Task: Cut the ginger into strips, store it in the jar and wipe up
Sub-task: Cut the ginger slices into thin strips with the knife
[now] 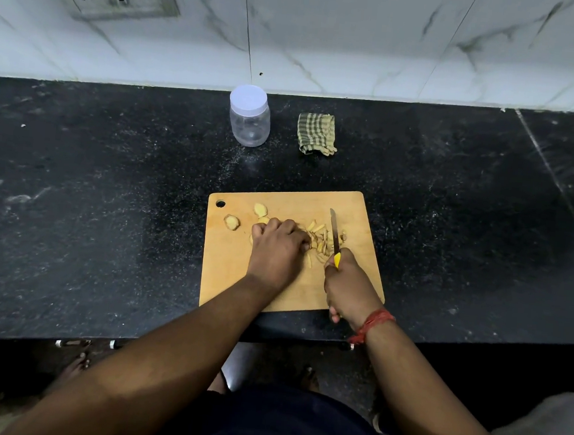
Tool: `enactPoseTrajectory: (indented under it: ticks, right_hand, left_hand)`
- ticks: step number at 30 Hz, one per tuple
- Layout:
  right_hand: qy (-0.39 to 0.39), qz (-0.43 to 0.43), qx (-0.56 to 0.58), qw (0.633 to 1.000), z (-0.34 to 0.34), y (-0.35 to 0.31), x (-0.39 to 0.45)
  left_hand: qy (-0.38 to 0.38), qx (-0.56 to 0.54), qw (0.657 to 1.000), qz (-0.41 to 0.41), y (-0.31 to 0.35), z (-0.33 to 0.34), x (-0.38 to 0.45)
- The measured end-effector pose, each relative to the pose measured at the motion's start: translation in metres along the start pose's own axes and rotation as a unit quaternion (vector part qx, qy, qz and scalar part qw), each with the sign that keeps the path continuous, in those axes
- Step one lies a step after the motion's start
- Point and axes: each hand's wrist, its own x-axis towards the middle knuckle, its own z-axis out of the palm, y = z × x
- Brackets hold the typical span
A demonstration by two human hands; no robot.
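Black counter point(108, 203) w/ cutting board point(226, 274), marble-tile wall point(327, 31).

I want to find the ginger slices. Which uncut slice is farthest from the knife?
The round slice nearest the board's hanging hole, left of the left hand; the other slice lies closer to the knife.

Bare forearms; red thread band point(371, 325) on right wrist

Matt wooden cutting board point(239, 282) was seen under a metal-bladed knife point(334, 233) with glossy yellow plastic handle. Beyond the grip, a clear plastic jar point(250, 125), checked woven cloth point(316, 133), speckled polished stone counter point(108, 203).
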Motion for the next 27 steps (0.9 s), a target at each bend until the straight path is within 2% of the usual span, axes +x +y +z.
enactPoseTrajectory:
  ticks: [4,8,12,22,27]
  right_hand:
    - [-0.009,-0.007,-0.003,1.0,-0.001,-0.002,0.005]
    - [-0.021,-0.012,-0.001,1.0,0.006,-0.007,0.012]
    - [-0.036,-0.024,-0.009,0.999,0.016,-0.015,0.015]
    - [-0.065,-0.04,-0.028,0.997,0.029,-0.03,0.015]
    - [-0.068,-0.036,-0.026,0.997,0.026,-0.03,0.012]
  left_hand:
    - [0.05,-0.01,0.999,-0.014,-0.022,-0.008,-0.01]
    - [0.084,-0.004,0.994,-0.077,-0.052,-0.017,-0.017]
    - [0.068,0.003,0.993,-0.101,-0.075,-0.021,-0.028]
    - [0.023,0.045,0.997,-0.051,-0.076,-0.028,-0.034]
    - [0.001,0.022,0.999,-0.044,-0.074,-0.029,-0.031]
